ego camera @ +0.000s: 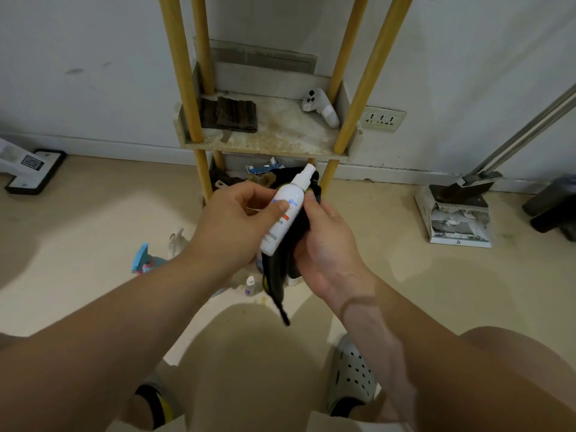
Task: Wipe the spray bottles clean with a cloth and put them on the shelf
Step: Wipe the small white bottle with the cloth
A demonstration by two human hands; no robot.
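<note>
Two hands wipe a white spray bottle in front of a shelf; the task looks early.
The left hand (237,222) pinches the spray bottle (285,213), while the right hand (327,244) grips a dark cloth (280,275) against its right side. The shelf (280,135) beyond holds a folded rag (230,115) and a white controller (321,107), no bottle. A blue trigger bottle (141,260) and a small bottle (250,285) stand on the floor (93,213), probably unwiped.

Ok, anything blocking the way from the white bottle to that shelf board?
Nothing visible does. The white spray bottle faces the open front of the shelf. On it, a folded rag lies at the left and a white controller at the right, bare board between them.
</note>
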